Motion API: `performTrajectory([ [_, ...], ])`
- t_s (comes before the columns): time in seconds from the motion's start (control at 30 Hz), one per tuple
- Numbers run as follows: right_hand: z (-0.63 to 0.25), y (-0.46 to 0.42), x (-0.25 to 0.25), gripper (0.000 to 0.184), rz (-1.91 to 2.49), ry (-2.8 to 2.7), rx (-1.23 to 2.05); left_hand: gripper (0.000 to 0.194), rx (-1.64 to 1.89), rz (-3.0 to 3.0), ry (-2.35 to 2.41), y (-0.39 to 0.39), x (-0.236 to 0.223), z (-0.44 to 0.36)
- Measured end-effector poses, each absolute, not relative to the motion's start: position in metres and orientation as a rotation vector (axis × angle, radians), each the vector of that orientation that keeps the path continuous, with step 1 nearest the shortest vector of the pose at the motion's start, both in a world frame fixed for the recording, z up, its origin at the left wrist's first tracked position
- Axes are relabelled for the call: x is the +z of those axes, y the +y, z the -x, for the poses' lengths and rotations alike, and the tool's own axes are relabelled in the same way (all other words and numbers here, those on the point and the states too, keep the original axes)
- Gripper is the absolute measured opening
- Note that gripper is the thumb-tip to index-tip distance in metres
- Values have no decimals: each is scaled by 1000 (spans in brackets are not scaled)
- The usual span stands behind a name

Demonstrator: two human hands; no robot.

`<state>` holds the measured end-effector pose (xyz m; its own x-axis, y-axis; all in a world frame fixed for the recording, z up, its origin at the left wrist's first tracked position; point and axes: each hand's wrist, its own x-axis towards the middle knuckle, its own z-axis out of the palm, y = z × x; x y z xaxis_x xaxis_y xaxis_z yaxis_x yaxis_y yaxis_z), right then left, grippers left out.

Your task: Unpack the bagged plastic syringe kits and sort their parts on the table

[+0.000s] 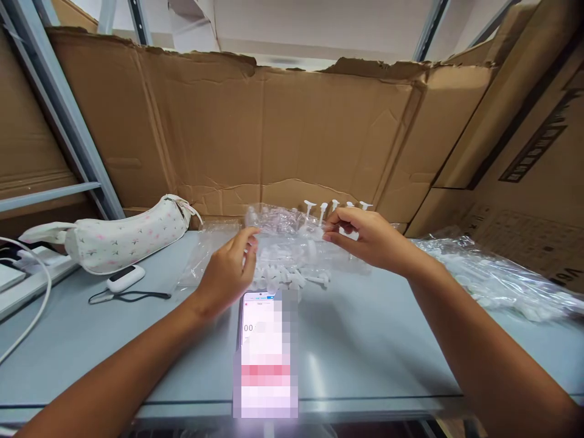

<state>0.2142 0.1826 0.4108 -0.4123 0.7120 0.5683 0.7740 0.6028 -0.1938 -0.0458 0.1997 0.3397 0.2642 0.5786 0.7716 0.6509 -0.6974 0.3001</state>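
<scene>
Pinching a clear plastic bag point(285, 228) between the thumb and first fingers of my right hand point(365, 237), I hold its upper edge in a narrow, tight grip. My left hand point(225, 271) is curled at the bag's other side, its fingers close together, and I cannot tell whether they grip the film or only touch it. The step in hand looks like handling this bag between both hands, and the next move seems to call for an even, careful pinch, since the thin film could slip and loose parts lie right by it.

The bag sits on a grey table point(365, 365), just behind my one phone point(267, 340), whose screen is mostly blurred out. Five white plastic T-headed pieces point(323, 210) stick up in a row behind my right hand. A loose pile point(283, 277) of similar white pieces lies below the bag, too overlapped to count. One second bag point(493, 277), packed with white parts, lies to my right. To my left are one floral pencil case point(128, 237) and one white fob point(125, 278) on a black cord, with a cardboard sheet point(237, 128) standing behind everything
</scene>
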Motion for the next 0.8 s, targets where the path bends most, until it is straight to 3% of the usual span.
performTrajectory([
  [0.23,-197,189,407,7,1063,-2260,-149,20,-1904,3038,-1582,220,346,57],
  [0.5,-179,188,408,12,968,-2261,-147,42,-1361,3838,-1296,212,352,59],
  [0.67,-170,188,407,12,905,-2269,-294,73,-1349,3728,-1215,207,344,56],
  [0.8,-170,190,406,13,901,-2244,-485,63,-1438,3474,-1217,209,341,54],
])
